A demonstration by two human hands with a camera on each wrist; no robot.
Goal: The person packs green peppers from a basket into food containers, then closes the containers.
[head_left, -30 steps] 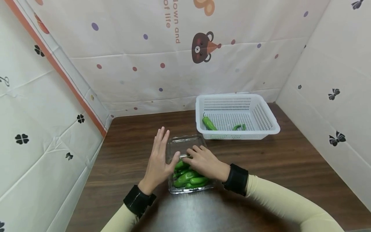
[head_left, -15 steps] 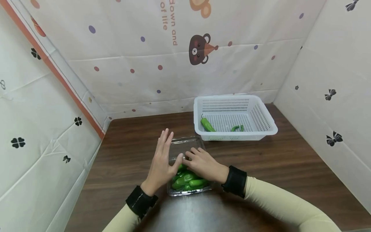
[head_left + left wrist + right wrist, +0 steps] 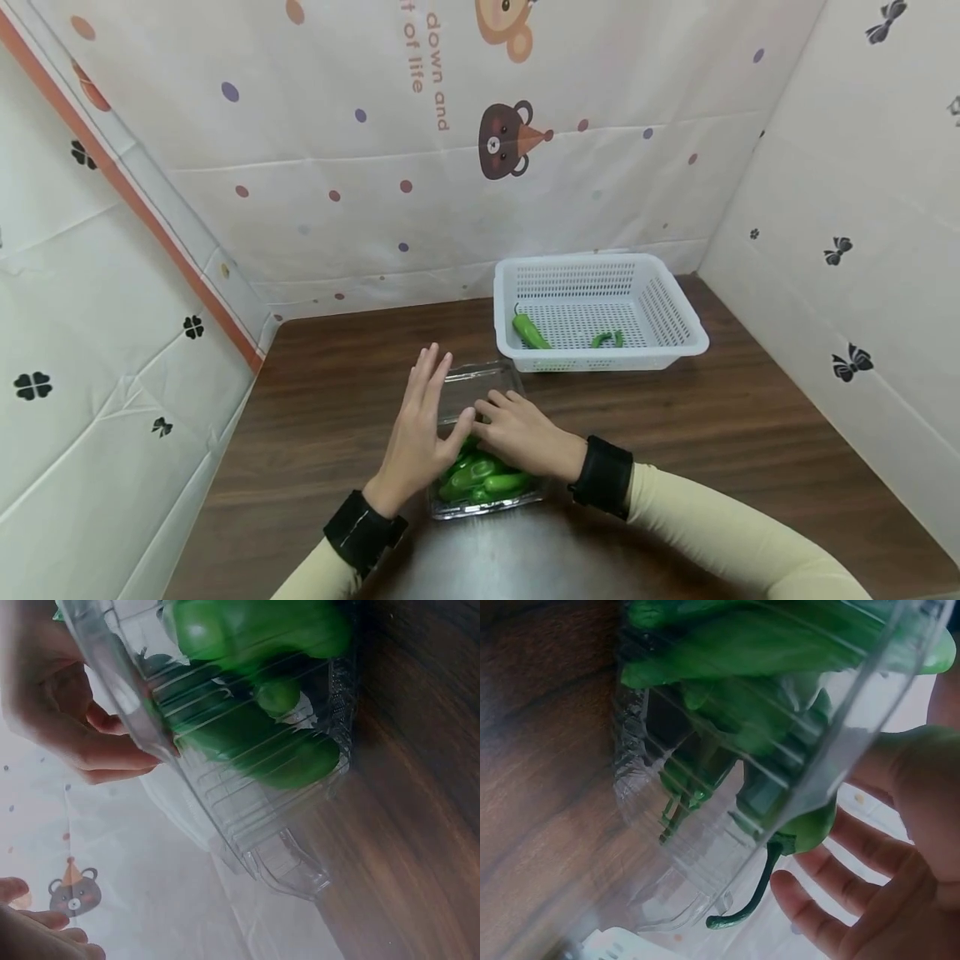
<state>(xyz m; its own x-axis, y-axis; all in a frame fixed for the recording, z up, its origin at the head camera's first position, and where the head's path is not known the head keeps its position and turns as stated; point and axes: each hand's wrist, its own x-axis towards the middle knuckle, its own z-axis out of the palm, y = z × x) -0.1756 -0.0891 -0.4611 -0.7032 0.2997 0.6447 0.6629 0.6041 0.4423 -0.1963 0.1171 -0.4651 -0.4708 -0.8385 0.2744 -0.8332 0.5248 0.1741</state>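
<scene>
A clear plastic container (image 3: 487, 500) packed with green peppers (image 3: 480, 477) lies on the brown table, its lid (image 3: 480, 382) open toward the back. My left hand (image 3: 426, 410) stands flat against the container's left side, fingers straight, thumb touching the rim. My right hand (image 3: 504, 421) lies over the peppers with its fingers curled onto the container's rim (image 3: 154, 739). In the right wrist view a pepper's stalk (image 3: 754, 896) pokes past the clear edge, and the left hand's straight fingers (image 3: 840, 900) show behind it.
A white perforated basket (image 3: 600, 263) stands at the back right and holds a long green pepper (image 3: 530, 331) and a small curved one (image 3: 607, 338). Patterned sheets wall in the table (image 3: 712, 433) on the left, back and right.
Both hands stay at the container; the left thumb has closed in on the right fingers. The head view has shifted, so everything sits a little lower and to the left.
</scene>
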